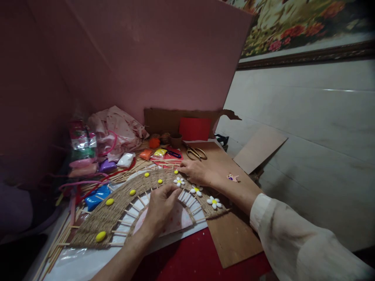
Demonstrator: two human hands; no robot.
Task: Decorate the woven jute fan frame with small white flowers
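Note:
A woven twine fan point(120, 208) with thin wooden ribs lies in front of me. Yellow clay dots point(109, 201) are spaced along its band. White-petalled clay flowers point(214, 202) sit toward its right end. Over the fan's inner half-circle, my left hand point(162, 205) is closed, thumb and fingers pinched together just below a clay flower point(179, 181). Beyond it, my right hand point(195, 171) has its fingertips drawn together right beside a yellow dot point(176, 171) near the upper edge. What either hand pinches, if anything, is too small or hidden.
Gold-handled scissors point(196, 153) lie on brown board point(218, 156). Nearby are a blue cutter point(173, 153), clay packets point(159, 153), a small brown pot point(176, 139) and a red card point(194, 128). Wooden sticks point(60, 242), bags and pink cloth point(117, 127) crowd the left.

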